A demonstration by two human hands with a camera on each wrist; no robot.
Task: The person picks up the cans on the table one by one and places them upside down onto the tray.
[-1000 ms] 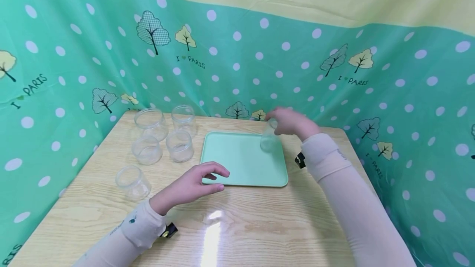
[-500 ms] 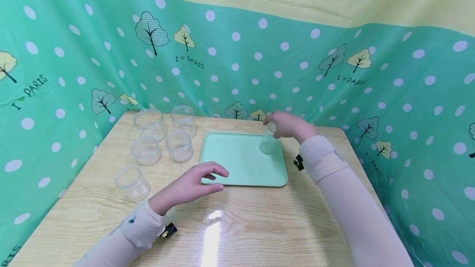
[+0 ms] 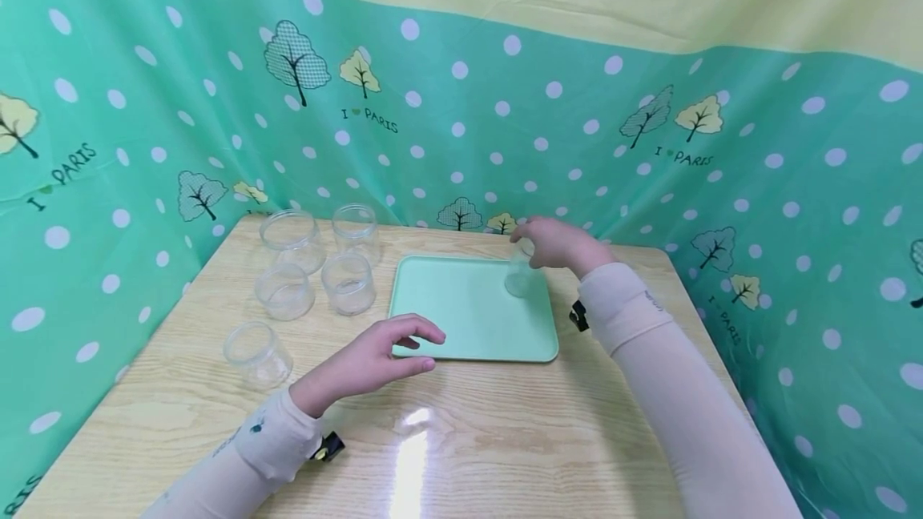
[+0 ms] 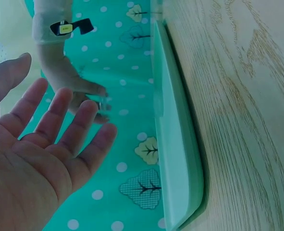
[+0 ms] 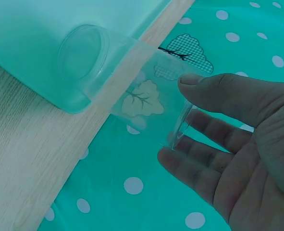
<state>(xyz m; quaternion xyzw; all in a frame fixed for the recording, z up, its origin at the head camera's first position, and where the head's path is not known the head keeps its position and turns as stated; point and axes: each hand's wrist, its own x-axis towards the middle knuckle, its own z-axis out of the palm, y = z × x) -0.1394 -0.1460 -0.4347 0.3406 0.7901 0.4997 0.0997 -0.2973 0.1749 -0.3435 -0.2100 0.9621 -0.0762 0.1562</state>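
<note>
At the far right corner of a light green tray (image 3: 461, 311), my right hand (image 3: 558, 247) grips a tall clear jar (image 3: 518, 279) by its top rim. Thumb and fingers pinch opposite sides of that rim in the right wrist view, where the jar's round base (image 5: 81, 55) overlaps the tray corner. My left hand (image 3: 371, 355) holds nothing. Its fingers are loosely bent over the tray's front left corner, and the left wrist view shows its palm (image 4: 31, 173) with fingers spread.
Several clear jars stand left of the tray: a wide one (image 3: 294, 243), a tall one (image 3: 356, 235), two shorter ones and a jar (image 3: 258, 355) near my left forearm. A green dotted curtain (image 3: 461, 118) hangs behind the wooden table (image 3: 541, 439).
My right hand has dropped slightly with the jar over the tray's far right corner, then stayed nearly still. My left hand has not moved.
</note>
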